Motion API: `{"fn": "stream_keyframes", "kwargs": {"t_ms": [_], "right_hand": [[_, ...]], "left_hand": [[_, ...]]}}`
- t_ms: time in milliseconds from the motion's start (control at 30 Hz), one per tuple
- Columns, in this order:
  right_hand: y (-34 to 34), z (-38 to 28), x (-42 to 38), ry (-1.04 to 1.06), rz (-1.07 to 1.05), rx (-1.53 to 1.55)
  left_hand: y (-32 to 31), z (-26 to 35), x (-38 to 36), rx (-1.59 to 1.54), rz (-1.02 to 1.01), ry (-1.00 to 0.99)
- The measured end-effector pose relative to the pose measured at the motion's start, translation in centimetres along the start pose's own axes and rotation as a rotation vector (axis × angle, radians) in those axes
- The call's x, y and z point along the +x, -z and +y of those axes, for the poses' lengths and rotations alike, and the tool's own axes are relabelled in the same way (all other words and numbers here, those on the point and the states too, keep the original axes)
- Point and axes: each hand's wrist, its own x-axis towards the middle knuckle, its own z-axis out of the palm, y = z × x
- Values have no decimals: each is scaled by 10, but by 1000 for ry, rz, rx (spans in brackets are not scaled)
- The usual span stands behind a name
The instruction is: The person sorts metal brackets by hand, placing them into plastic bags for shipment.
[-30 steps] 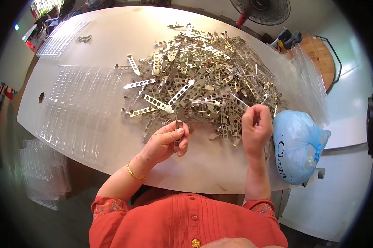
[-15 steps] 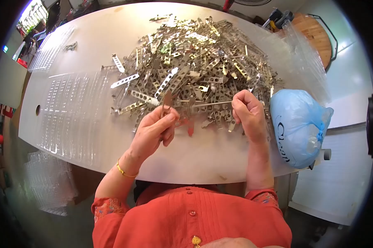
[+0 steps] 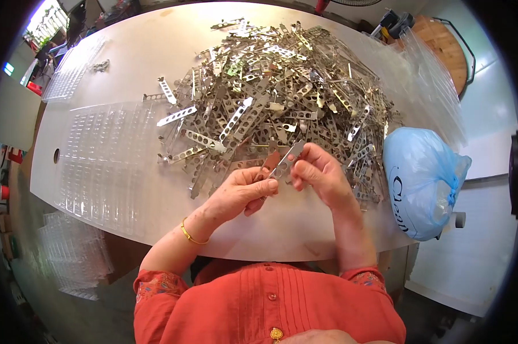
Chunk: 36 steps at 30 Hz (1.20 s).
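Close in front of me, my left hand (image 3: 241, 192) is closed with thumb and fingers on a metal slot bracket (image 3: 270, 163) that reflects reddish. My right hand (image 3: 326, 176) pinches another metal slot bracket (image 3: 293, 151), its end slanting toward the left fingertips, so the two brackets overlap in this view. Just beyond both hands spreads a big loose pile of perforated metal brackets (image 3: 270, 86), lying every way. Some lie apart at the pile's left edge, among them a bright bracket (image 3: 177, 116) with a row of round holes.
Clear plastic trays (image 3: 107, 163) cover the left of the white table (image 3: 230, 243). Another clear tray (image 3: 72, 71) and a small heap of parts (image 3: 100, 66) lie farther back. At right sits a knotted blue plastic bag (image 3: 422, 183). More trays (image 3: 75, 252) are below the table.
My right hand has come left and down, bringing its bracket close to the left hand. The left hand has shifted right and lower. The view has moved slightly.
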Motion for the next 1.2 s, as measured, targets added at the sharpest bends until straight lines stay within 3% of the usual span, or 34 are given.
{"fn": "stream_keyframes", "kwargs": {"t_ms": [200, 600, 900, 1200], "right_hand": [[-10, 18, 3, -38, 8, 124], [-10, 19, 0, 1, 86, 113], [-8, 20, -3, -79, 67, 113], [-5, 24, -3, -93, 67, 83]], "left_hand": [[-2, -18, 2, -178, -73, 8], [8, -18, 7, -102, -51, -76], [9, -14, 4, -408, -95, -106], [16, -21, 9, -278, 15, -205]]}}
